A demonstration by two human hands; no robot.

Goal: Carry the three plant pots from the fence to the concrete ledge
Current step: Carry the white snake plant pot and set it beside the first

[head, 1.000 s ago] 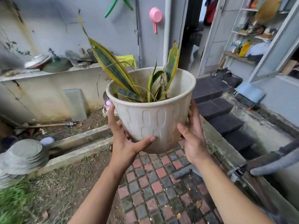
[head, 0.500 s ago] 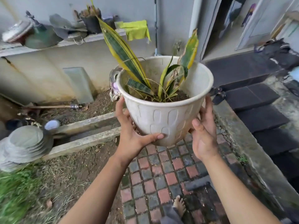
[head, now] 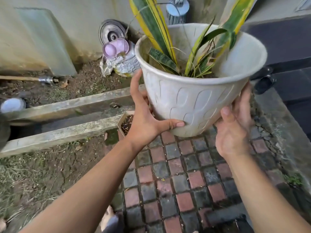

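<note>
carrying white plant pot [head: 193,98], centre frame | left hand [head: 144,121] and right hand [head: 234,130] clamping its lower sides | feeling soil-heavy, stiff, smooth; gripping low

White pot [head: 193,101] held up in both hands, left hand [head: 144,121] and right hand [head: 235,130], fills the middle. Brick paving [head: 176,179] under it is bare, free room there. Left, two concrete beams [head: 67,118] lie across the dirt. Clutter against the wall [head: 55,19] behind: wheel [head: 111,33], purple lid [head: 111,49], leaning slab [head: 48,46]. Right, a concrete kerb [head: 276,125] borders the paving.
</note>
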